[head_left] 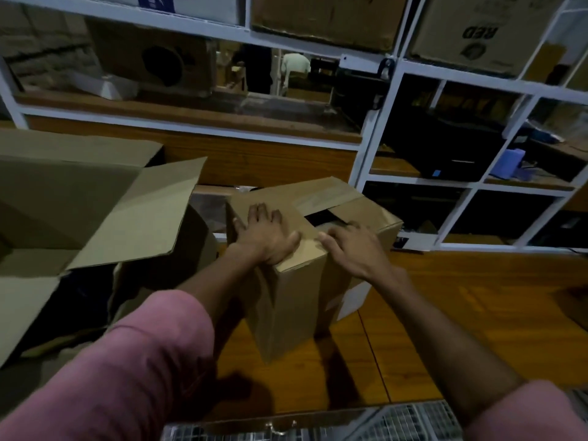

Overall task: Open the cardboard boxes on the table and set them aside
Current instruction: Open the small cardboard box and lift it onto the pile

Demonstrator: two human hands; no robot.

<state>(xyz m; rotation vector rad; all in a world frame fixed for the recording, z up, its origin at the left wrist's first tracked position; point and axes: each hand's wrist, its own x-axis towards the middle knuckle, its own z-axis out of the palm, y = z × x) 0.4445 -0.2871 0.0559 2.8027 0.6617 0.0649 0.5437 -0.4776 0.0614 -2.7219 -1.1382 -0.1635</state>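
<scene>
A brown cardboard box [296, 300] stands on the wooden table [461, 329] in the middle of the head view. Its top flaps are folded over each other, with a dark gap showing between them at the centre. My left hand [265, 233] lies flat on the near left flap, fingers spread, the thumb down over the flap's edge. My right hand [351, 246] rests on the right side of the top, its fingertips at the gap between the flaps. A larger box [105, 214] with its flaps standing open sits to the left.
White metal shelving [375, 135] runs behind the table, holding more cardboard boxes [471, 33] and dark items. A wooden shelf board [191, 106] crosses the back. A wire mesh surface [397, 421] lies at the near edge.
</scene>
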